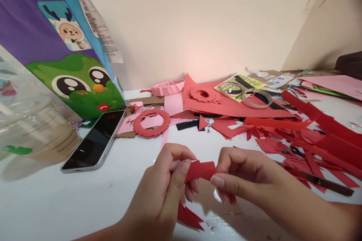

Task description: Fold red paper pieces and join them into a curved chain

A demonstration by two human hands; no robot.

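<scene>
Between my hands is a short folded strip of red paper (201, 170), held a little above the white table. My left hand (169, 180) pinches its left end between thumb and fingers. At the right end, the thumb and index finger of my right hand (240, 177) are closed on the same strip. Below my left hand, pointed red folded paper (189, 216) hangs or lies, partly hidden by the hand; I cannot tell whether it joins the strip. A pleated red paper ring (152, 123) lies beyond my hands.
A phone (94, 141) and a clear drink cup (36, 131) stand left, before a purple paper bag (56, 45). Red paper scraps (296, 150), tape rolls (256, 98) and red sheets cover the right. A pink pleated ring (168, 87) sits near the wall.
</scene>
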